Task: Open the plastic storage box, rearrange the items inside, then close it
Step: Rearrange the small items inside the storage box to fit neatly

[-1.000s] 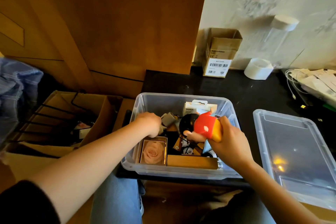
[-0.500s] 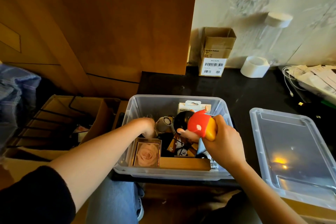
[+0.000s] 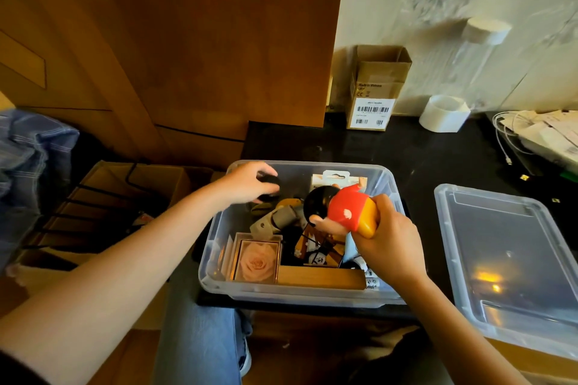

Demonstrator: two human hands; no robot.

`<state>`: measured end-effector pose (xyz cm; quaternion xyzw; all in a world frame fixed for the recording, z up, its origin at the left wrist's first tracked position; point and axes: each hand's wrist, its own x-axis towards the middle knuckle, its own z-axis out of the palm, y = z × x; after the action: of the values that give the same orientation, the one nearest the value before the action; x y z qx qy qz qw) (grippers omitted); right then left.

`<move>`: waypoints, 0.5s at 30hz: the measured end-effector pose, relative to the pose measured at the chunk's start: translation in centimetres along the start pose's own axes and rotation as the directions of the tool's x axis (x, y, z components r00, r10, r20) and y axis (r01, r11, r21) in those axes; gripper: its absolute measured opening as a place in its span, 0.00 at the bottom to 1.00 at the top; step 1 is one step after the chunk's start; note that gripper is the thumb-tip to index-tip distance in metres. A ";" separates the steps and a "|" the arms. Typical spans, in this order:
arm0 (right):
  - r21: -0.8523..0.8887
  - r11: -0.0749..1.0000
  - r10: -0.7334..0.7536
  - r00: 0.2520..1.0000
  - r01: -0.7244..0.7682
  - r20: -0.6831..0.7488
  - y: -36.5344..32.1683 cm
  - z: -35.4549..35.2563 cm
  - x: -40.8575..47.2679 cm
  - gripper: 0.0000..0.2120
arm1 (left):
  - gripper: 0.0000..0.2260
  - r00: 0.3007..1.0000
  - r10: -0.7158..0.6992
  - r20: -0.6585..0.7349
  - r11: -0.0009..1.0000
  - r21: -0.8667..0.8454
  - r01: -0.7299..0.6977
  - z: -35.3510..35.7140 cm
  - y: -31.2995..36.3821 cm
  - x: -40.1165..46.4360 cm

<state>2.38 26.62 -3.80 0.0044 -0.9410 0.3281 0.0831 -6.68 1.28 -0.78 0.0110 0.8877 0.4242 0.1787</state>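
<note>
Two hands over open storage box [image 3: 300, 292]: left hand [image 3: 247, 183] curled round dark object [image 3: 268, 186] at far-left corner; right hand [image 3: 386, 244] clamps red-yellow figure [image 3: 350, 212] above contents. Lid [image 3: 513, 259] lies right. Risk: loose grip drops figure onto rose case [image 3: 257, 261].

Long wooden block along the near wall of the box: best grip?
Come from above and pinch the wooden block across its narrow width, mid-length. It lies flat along the storage box's near wall, with the rose case at its left end; only the top is exposed.
</note>
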 end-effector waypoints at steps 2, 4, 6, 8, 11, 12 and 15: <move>0.002 1.000 0.004 1.000 -0.004 -0.003 0.0 0.0 0.0 0.25 | 0.14 0.999 0.003 0.036 1.000 -0.028 -0.002 1.1 -0.2 -0.1; 0.018 1.000 0.009 1.000 -0.009 -0.019 0.0 -0.1 0.0 0.24 | 0.11 0.997 0.022 0.069 0.999 -0.043 -0.019 2.2 -0.3 -0.2; 0.052 0.998 0.023 0.999 -0.021 -0.042 -0.1 -0.1 0.0 0.23 | 0.07 0.995 0.060 0.075 0.997 -0.051 -0.057 3.1 -0.4 -0.3; 0.087 0.996 0.032 0.997 -0.025 -0.075 -0.3 -0.2 -0.1 0.20 | 0.06 0.993 0.088 0.073 0.996 -0.019 -0.087 3.8 -0.8 -0.5; 0.123 0.992 0.050 0.988 -0.033 -0.144 -0.5 -0.5 -0.1 0.20 | 0.08 0.994 0.106 0.019 0.984 0.143 -0.108 4.3 -1.7 -0.7; 0.132 0.990 0.061 0.985 -0.040 -0.160 -0.5 -0.6 -0.1 0.20 | 0.09 0.993 0.117 0.002 0.979 0.168 -0.116 4.3 -2.0 -0.8; 0.109 0.993 0.066 0.986 -0.050 -0.150 -0.5 -0.5 -0.1 0.21 | 0.10 0.988 0.149 -0.034 0.977 0.160 -0.142 4.4 -2.0 -1.2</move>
<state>2.62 26.56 -3.16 -0.0440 -0.9129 0.3789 0.1454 -3.83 3.08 -4.48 0.0800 0.9190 0.3651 0.1252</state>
